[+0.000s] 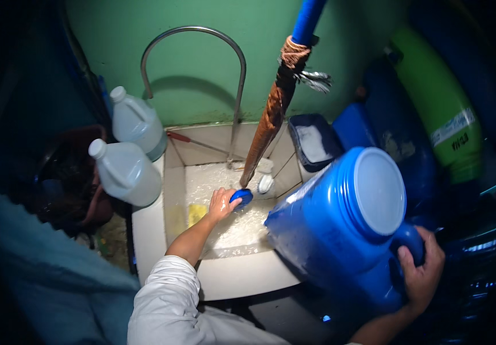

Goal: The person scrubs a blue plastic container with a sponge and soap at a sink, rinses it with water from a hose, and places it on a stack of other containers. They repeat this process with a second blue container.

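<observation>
My left hand (222, 205) grips a small, rounded blue plastic object (243, 199) over a tiled basin (252, 261) holding rippling water. Just above that hand ends a brown cloth sleeve (269, 114), tied with cord around a blue pipe (308, 19). My right hand (422, 267) is closed around the handle of a large blue plastic jug (312, 233). The jug is tilted, with its round whitish top facing up and its base at the basin's right rim. A yellow sponge (197, 214) lies left of my left hand, and a white oval object (265, 184) lies to its right.
Two translucent plastic jugs (125, 172) stand on the left rim. A curved metal pipe (194, 29) rises behind the basin, near a red-handled tool (179, 137). At back right sits a dark tub (298, 138) with white contents. Blue and green containers (429, 86) line the right side.
</observation>
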